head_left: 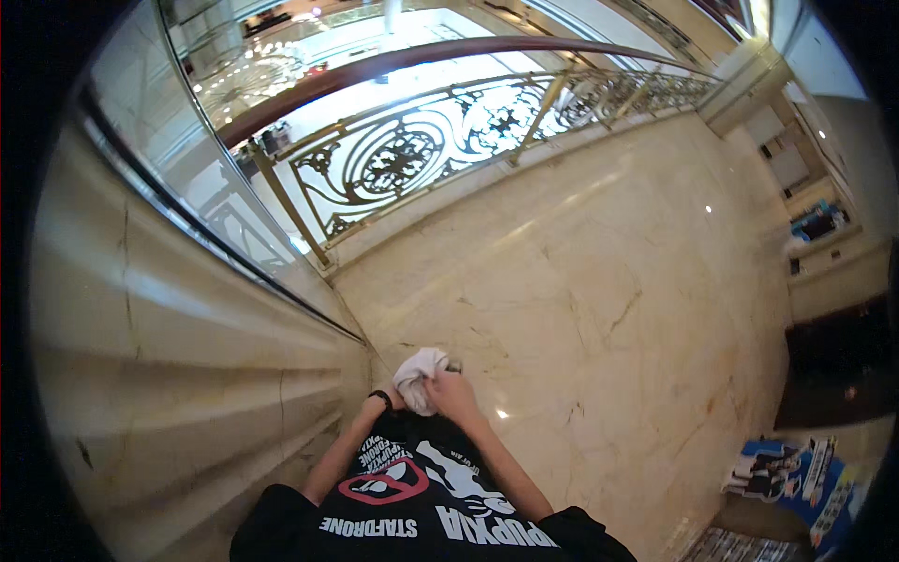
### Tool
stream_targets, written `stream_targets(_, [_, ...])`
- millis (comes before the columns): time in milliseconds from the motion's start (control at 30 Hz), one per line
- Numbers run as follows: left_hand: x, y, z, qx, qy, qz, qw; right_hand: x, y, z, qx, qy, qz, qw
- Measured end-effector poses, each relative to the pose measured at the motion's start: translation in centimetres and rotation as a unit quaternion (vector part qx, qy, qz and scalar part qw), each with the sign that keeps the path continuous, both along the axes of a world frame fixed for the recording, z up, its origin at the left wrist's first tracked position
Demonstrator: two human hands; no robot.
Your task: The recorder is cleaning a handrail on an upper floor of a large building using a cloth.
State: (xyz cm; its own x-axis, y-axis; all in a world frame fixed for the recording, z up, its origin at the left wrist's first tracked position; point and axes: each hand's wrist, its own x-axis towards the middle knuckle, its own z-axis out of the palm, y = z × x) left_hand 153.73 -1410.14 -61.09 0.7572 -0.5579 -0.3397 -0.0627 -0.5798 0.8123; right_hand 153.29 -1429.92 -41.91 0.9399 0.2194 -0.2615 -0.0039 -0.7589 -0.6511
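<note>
A crumpled white cloth is bunched up in front of my body, just above the black printed shirt. My right hand grips it from the right with its fingers closed. On the other side my left hand, with a black band at the wrist, is closed on the cloth's lower left edge. The cloth hides some of the left fingers. By my right fingers shows a small dark grey patch, too small to name.
Polished beige marble floor spreads ahead. A stepped marble wall with a glass panel rises close on the left. Beyond runs an ornate metal railing with a red-brown handrail. Blue printed boards lie at lower right.
</note>
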Motion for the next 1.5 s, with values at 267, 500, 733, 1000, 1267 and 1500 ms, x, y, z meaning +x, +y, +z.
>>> stream_targets(267, [4.2,4.1,5.8,0.070,-0.035,0.248,0.966,20.1,1.9,3.3,0.026,-0.087,0.300,0.950])
stream_targets(500, [18.3,0.1,15.6,0.148,-0.072,0.380,0.910,34.3,2.5,9.3,0.025,-0.136,0.467,0.873])
stream_targets(733, [22.2,-0.2,19.1,0.156,-0.118,0.454,0.870,44.4,2.0,8.1,0.046,-0.106,0.506,0.855])
stream_targets(1000, [44.6,6.3,25.1,0.153,-0.186,0.525,0.817,54.2,11.4,8.8,0.050,-0.145,0.454,0.878])
stream_targets(1267, [53.5,19.6,32.4,0.149,-0.256,0.596,0.746,63.5,29.3,21.6,0.131,-0.373,0.559,0.729])
stream_targets(1500, [51.8,34.4,38.6,0.173,-0.317,0.623,0.693,69.6,38.9,27.5,0.313,-0.410,0.471,0.716])
